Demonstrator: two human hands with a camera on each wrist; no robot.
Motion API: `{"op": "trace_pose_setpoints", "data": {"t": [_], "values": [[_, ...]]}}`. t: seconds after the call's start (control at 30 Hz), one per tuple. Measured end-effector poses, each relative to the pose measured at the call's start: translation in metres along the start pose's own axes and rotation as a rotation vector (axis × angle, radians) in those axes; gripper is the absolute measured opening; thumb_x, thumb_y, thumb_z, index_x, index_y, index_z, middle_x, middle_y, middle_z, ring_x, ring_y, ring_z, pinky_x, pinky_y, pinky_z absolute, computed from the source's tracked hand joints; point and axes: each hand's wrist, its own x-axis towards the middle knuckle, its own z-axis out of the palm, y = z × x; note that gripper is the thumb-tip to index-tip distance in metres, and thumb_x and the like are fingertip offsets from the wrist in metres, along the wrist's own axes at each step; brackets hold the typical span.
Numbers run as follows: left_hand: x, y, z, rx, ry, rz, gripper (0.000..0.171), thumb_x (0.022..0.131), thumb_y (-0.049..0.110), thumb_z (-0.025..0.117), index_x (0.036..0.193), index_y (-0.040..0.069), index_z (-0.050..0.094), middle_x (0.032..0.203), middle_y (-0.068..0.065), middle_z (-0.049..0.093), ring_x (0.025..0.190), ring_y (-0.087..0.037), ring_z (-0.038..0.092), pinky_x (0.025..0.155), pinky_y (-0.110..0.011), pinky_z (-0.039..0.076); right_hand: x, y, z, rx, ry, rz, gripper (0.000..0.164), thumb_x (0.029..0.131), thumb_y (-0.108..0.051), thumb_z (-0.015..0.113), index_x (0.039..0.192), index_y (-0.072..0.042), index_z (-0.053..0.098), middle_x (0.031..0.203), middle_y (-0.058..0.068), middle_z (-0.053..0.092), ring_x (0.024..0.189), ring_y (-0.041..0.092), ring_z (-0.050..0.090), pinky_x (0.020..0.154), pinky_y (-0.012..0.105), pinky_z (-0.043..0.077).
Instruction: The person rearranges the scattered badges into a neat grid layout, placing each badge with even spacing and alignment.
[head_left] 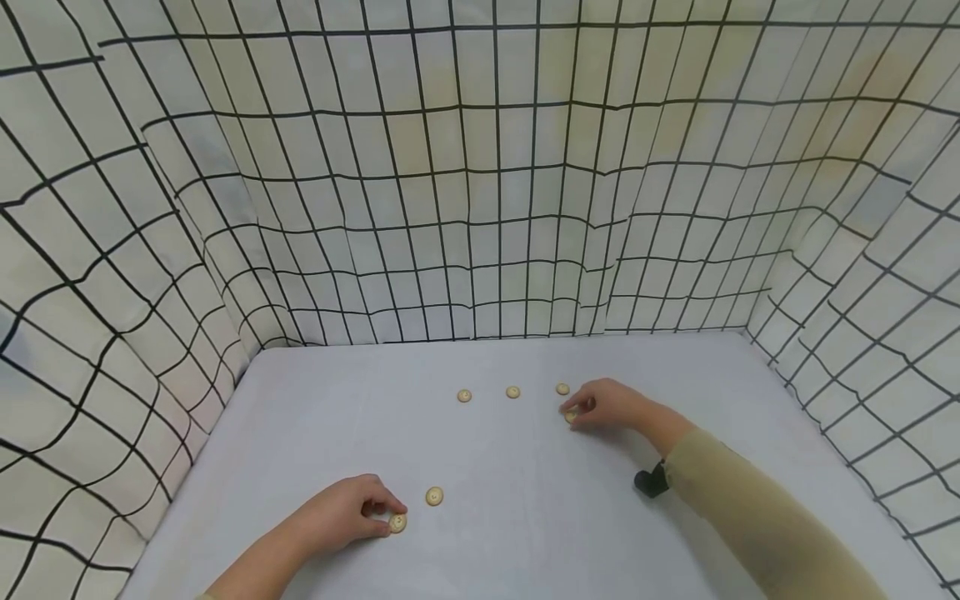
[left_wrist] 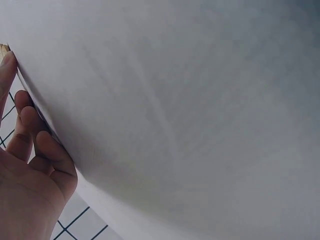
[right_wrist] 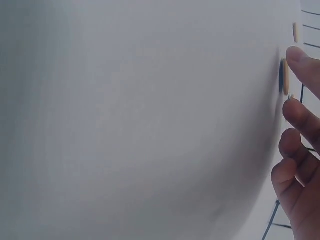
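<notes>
Low on the left in the head view, my left hand (head_left: pixel 341 518) pinches a round cream button (head_left: pixel 397 523) between thumb and fingertip, at the white table surface. Only a sliver of that button (left_wrist: pixel 4 49) shows in the left wrist view. A second button (head_left: pixel 434 497) lies just beyond it, to the right. Farther back, my right hand (head_left: pixel 611 406) holds another button (head_left: pixel 572 416) by its edges, thumb and index finger on opposite sides. The right wrist view gives this button (right_wrist: pixel 286 76) edge-on, close to the table.
Three more buttons, left (head_left: pixel 465 396), middle (head_left: pixel 513 392) and right (head_left: pixel 562 389), form a row toward the back of the white table (head_left: pixel 337 400). White walls with a black grid (head_left: pixel 480 192) enclose it. A black object (head_left: pixel 651 481) sits at the right wrist.
</notes>
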Motion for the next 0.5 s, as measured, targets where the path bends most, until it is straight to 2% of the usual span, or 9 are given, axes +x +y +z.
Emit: {"op": "trace_pose_setpoints", "data": {"t": [0.2,0.5], "values": [[0.000,0.001,0.000,-0.003,-0.006,-0.007,0.019,0.082,0.025,0.081,0.100,0.030,0.077,0.087,0.014,0.059,0.074,-0.006,0.046,0.065,-0.026,0.040,0.003,-0.019,0.003,0.000,-0.017,-0.070,0.030,0.082,-0.028,0.082,0.111,-0.029,0.077,0.080,-0.009,0.060,0.079,0.012,0.054,0.072,0.031,0.046],[0.000,0.001,0.000,-0.011,-0.010,-0.008,0.020,0.082,0.024,0.081,0.101,0.029,0.077,0.088,0.014,0.060,0.074,-0.006,0.047,0.065,-0.026,0.041,0.014,-0.060,0.017,-0.043,-0.082,-0.175,0.032,0.082,-0.030,0.083,0.113,-0.029,0.077,0.077,-0.011,0.060,0.077,0.009,0.054,0.071,0.028,0.045]]}}
